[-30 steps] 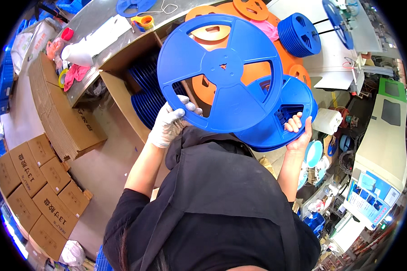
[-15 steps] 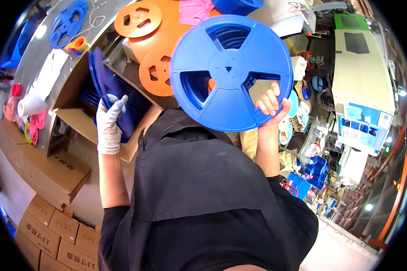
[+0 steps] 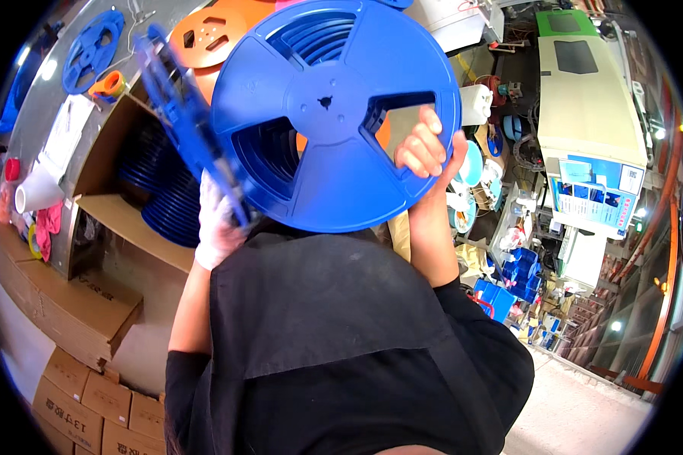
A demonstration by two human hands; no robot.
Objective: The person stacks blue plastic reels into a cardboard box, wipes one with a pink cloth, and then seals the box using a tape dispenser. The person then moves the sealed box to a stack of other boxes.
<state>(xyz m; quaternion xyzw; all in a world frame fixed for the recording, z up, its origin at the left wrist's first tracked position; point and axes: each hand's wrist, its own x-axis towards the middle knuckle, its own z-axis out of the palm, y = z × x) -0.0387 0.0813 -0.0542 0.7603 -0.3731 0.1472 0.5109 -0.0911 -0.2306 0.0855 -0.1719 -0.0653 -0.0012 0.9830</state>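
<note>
My right hand [image 3: 425, 148] is bare and grips a big round blue plastic reel [image 3: 322, 114] through one of its cut-out windows, holding it flat-on before me. My left hand [image 3: 216, 224], in a white glove, holds a second blue reel [image 3: 190, 129] by its lower rim; that one is turned edge-on and tilts up to the left. Behind it, an open cardboard box [image 3: 106, 220] holds a stack of more blue reels [image 3: 167, 208]. My black apron fills the lower middle.
Orange reels [image 3: 205, 38] and another blue reel [image 3: 91, 49] lie on the metal table. Closed cardboard boxes [image 3: 68, 318] are stacked at lower left. A pale green machine [image 3: 592, 98] and blue bins [image 3: 520, 277] stand to the right.
My left hand, empty half a second ago near the box, now holds a second blue reel lifted from it. The reel in my right hand has come closer and looks larger.
</note>
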